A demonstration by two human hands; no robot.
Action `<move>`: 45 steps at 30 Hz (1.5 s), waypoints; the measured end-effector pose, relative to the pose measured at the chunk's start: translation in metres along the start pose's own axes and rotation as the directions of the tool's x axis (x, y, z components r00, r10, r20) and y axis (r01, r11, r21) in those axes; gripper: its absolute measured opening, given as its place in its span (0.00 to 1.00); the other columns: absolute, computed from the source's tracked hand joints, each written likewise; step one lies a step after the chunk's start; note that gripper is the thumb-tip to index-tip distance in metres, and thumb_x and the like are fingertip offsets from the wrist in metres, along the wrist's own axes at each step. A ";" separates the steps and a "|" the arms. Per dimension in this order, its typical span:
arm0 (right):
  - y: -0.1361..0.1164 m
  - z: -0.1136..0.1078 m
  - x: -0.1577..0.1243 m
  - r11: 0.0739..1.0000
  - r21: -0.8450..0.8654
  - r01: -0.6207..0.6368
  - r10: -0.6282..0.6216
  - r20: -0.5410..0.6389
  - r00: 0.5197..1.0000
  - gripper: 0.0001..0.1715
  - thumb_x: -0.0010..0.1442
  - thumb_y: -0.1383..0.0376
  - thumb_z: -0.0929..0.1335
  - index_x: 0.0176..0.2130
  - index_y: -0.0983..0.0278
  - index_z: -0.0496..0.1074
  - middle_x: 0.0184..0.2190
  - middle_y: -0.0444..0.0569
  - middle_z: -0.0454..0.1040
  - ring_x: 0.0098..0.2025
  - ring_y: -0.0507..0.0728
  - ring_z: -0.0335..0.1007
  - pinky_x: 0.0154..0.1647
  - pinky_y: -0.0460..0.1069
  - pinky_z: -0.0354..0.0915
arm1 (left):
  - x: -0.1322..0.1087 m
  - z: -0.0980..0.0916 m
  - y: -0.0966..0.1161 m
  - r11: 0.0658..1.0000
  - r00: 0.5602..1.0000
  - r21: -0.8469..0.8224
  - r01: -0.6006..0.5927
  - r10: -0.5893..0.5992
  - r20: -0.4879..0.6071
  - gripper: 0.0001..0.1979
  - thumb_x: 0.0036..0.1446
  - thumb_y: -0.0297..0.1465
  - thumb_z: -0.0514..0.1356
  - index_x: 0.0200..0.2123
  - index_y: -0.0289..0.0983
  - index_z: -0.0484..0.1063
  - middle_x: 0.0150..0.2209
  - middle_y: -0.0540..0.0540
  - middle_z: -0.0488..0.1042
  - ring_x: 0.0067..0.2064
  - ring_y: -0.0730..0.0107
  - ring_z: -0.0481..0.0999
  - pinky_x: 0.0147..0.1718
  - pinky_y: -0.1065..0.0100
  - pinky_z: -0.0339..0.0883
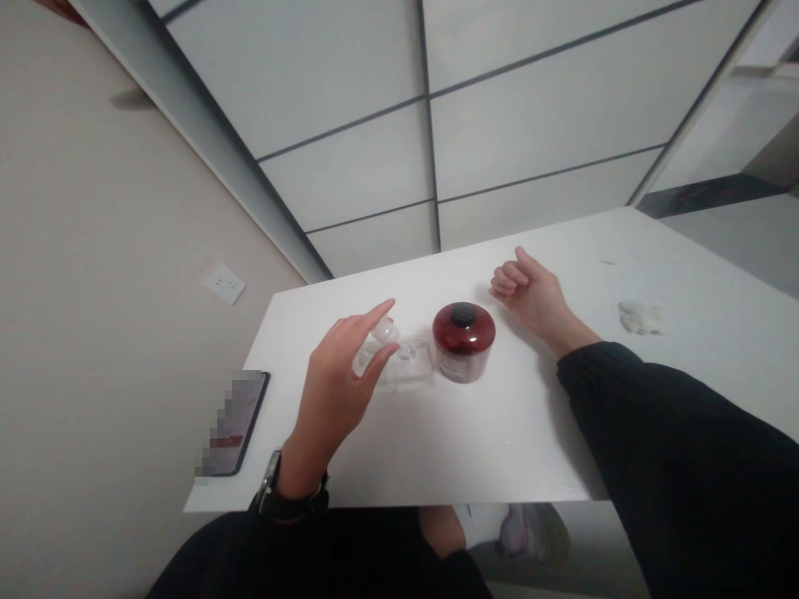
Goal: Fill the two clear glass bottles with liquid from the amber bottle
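My left hand (340, 378) hovers over the white table (499, 433), fingers stretched and apart, just at a clear glass bottle (403, 359) with a round stopper. Its fingertips are at the stopper; whether they touch it I cannot tell. A dark red jar (463, 341) with a black cap stands upright right of the glass bottle. My right hand (528, 291) rests on the table behind and right of the jar, fingers loosely curled, holding nothing that I can see.
A black phone (234, 423) lies at the table's left edge. A crumpled white tissue (640, 318) lies at the right. A wall with a socket (223, 283) is at left, frosted panels behind. A foot in a white sock (493, 524) shows below the front edge.
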State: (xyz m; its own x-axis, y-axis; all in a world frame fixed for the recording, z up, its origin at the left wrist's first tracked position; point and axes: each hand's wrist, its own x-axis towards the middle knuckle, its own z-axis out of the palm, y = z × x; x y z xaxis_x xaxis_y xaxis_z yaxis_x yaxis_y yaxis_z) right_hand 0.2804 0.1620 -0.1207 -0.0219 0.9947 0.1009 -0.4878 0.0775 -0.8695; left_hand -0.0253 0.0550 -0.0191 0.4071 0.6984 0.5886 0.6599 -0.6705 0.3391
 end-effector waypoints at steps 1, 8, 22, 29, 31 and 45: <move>0.000 0.000 0.000 1.000 0.001 0.001 -0.001 0.002 1.000 0.44 0.57 0.37 0.75 0.20 0.59 0.47 0.20 0.40 0.48 0.24 0.54 0.44 0.27 0.53 0.55 | 0.000 0.000 0.001 1.000 1.000 0.010 0.005 -0.005 -0.014 0.21 0.71 0.38 0.65 0.65 0.45 0.73 0.55 0.43 0.84 0.52 0.57 0.83 0.52 0.57 0.77; 0.000 -0.001 0.001 1.000 0.004 -0.005 0.005 0.014 1.000 0.44 0.59 0.37 0.73 0.21 0.59 0.45 0.20 0.40 0.49 0.23 0.53 0.46 0.27 0.53 0.58 | 0.000 -0.001 0.008 0.992 0.991 0.040 0.122 -0.119 -0.069 0.25 0.65 0.33 0.70 0.64 0.43 0.73 0.49 0.45 0.84 0.52 0.57 0.83 0.53 0.58 0.75; -0.004 0.000 -0.001 0.999 0.039 -0.006 0.005 0.014 1.000 0.44 0.60 0.39 0.74 0.22 0.59 0.45 0.21 0.40 0.47 0.24 0.53 0.45 0.29 0.52 0.58 | 0.002 -0.002 0.011 0.976 0.977 -0.066 0.207 -0.210 -0.044 0.25 0.62 0.31 0.72 0.62 0.43 0.75 0.48 0.48 0.85 0.53 0.59 0.83 0.56 0.59 0.73; -0.004 -0.001 -0.001 0.998 0.067 -0.006 0.004 0.021 1.000 0.43 0.60 0.40 0.74 0.21 0.59 0.45 0.21 0.40 0.48 0.24 0.53 0.45 0.29 0.52 0.58 | 0.005 -0.001 0.012 0.959 0.960 -0.085 0.272 -0.276 -0.044 0.23 0.62 0.32 0.71 0.60 0.45 0.76 0.48 0.48 0.85 0.53 0.58 0.82 0.59 0.56 0.72; -0.004 -0.001 -0.001 0.998 0.068 -0.002 0.001 0.019 1.000 0.43 0.60 0.40 0.74 0.21 0.59 0.45 0.21 0.40 0.48 0.24 0.53 0.45 0.29 0.52 0.57 | 0.005 -0.001 0.012 0.957 0.958 -0.081 0.279 -0.283 -0.043 0.23 0.62 0.32 0.71 0.60 0.45 0.76 0.48 0.48 0.85 0.54 0.58 0.82 0.59 0.56 0.72; -0.007 0.002 -0.002 0.998 0.063 -0.016 0.018 -0.022 1.000 0.42 0.64 0.41 0.72 0.22 0.60 0.44 0.21 0.40 0.48 0.24 0.53 0.46 0.28 0.51 0.61 | 0.005 -0.002 0.015 0.957 0.955 -0.064 0.283 -0.288 -0.076 0.21 0.61 0.30 0.72 0.57 0.45 0.78 0.49 0.47 0.85 0.53 0.58 0.82 0.59 0.56 0.70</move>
State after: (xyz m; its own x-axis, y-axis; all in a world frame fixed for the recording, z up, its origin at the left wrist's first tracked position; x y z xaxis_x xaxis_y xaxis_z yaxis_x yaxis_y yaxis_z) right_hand 0.2818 0.1590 -0.1142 -0.0110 0.9971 0.0747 -0.5418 0.0569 -0.8386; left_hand -0.0148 0.0473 -0.0093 0.1503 0.8406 0.5204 0.7063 -0.4596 0.5384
